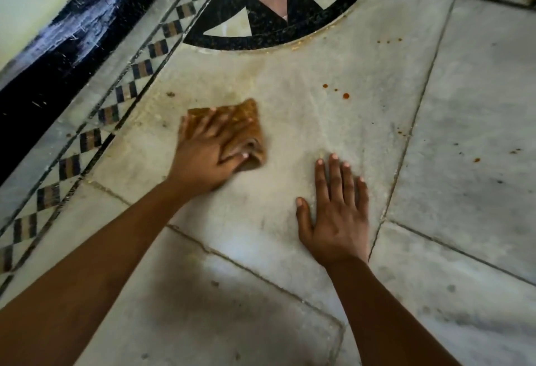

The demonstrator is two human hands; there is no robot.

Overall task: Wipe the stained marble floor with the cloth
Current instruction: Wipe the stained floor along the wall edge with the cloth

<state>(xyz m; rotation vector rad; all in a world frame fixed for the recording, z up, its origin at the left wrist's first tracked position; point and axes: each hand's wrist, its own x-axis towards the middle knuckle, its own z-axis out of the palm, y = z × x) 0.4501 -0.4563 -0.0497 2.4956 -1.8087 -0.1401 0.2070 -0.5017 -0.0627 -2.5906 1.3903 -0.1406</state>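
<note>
Left hand (203, 153): I lay it flat on top of the brown cloth (246, 124). The fingers are spread and nearly straight, pressing the cloth down onto the marble floor (290, 133). Nothing is clenched. My thumb rests against a bunched fold at the cloth's near edge.

Cloth position: it lies folded on the left part of the large pale slab. It is near the checkered border strip (95, 133) and on the near side of the black inlay (266, 31), which has white and pink triangles.

Right hand (336, 214): I rest it palm down on the same slab, fingers extended and slightly apart, grasping nothing. It lies to the right of the cloth, clear of it, near the joint (406, 139) at the slab's right edge.

Stains:
- Three reddish-brown drops (345, 95) sit on the slab beyond my right hand, apart from the cloth.
- Small specks (401, 132) lie just beside the right joint.
- Further spots (475, 159) mark the adjoining slab to the right.
- A faint row of dots (388, 41) lies near the far edge of the slab.
- Yellowish residue (304, 42) follows the curved edge of the inlay.

A black skirting (43, 81) runs along the far left under a pale wall (34, 2).
</note>
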